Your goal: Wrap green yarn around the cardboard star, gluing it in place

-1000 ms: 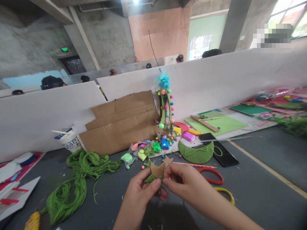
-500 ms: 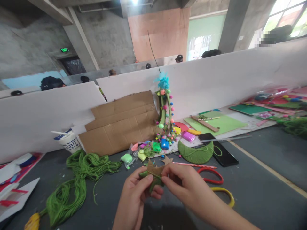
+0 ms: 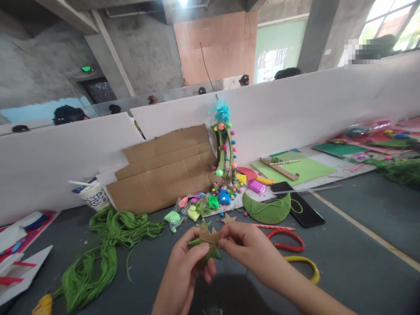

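Note:
My left hand (image 3: 185,264) is closed on a cardboard star (image 3: 210,236) partly wrapped in green yarn, thumb on its face and fingers behind it. Close against the star's right side, my right hand (image 3: 244,247) pinches a strand of green yarn that runs across the cardboard; its fingertips partly hide the strand. Just behind my hands lies another bare cardboard star (image 3: 228,218). Beyond it rests a crescent (image 3: 267,209) covered in green yarn. Red-handled scissors (image 3: 287,240) and a yellow handle (image 3: 306,266) lie beside my right forearm.
Green yarn skeins (image 3: 126,227) spread at left near a paper cup (image 3: 90,194). A decorated stand with pompoms (image 3: 225,148) rises before the white partition (image 3: 288,105), beside brown cardboard (image 3: 164,175). Small clay packets (image 3: 225,197) and a black phone (image 3: 300,208) lie on the table.
The star has turned slightly in my left hand, showing more of its bare cardboard points. My right hand has shifted a little left, and its fingers have curled in more.

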Demonstrator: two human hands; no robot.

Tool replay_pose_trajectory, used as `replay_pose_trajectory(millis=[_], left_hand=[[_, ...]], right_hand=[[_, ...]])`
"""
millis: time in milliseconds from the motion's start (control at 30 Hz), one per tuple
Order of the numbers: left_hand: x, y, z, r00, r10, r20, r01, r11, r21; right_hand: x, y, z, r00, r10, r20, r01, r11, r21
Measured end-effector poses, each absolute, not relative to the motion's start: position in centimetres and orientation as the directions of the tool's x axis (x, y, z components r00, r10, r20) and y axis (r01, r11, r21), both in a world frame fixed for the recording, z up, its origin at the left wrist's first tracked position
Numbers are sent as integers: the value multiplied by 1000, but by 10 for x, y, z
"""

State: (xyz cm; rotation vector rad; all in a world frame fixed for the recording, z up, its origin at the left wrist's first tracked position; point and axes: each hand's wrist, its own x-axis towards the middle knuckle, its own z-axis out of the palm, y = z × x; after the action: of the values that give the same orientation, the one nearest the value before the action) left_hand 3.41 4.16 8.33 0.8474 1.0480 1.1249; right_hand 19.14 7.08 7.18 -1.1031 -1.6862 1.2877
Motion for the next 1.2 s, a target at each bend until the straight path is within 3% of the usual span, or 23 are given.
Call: replay_pose_trajectory(millis=[100,300,667,833,1200], left_hand=[[36,43,82,49,973,-224,-232,229,945],[38,42,84,-11,967,-255,-385,231,893],[41,43,85,31,936,-350,-558,307,771],[43,44,79,-50,920,-388,-510,310,802],[40,52,62,-70,962,-265,-292,234,927]], right_hand=[[190,71,71,-348,936,60,211,141,-967],[187,66,74,-300,951,80,190,142,-972],[192,77,68,-488,868,-87,-58,-132,-990],[191,81,60,-456,890,-29,-59,-63,-996],[192,91,50,-474,880,4,74,45,-996]])
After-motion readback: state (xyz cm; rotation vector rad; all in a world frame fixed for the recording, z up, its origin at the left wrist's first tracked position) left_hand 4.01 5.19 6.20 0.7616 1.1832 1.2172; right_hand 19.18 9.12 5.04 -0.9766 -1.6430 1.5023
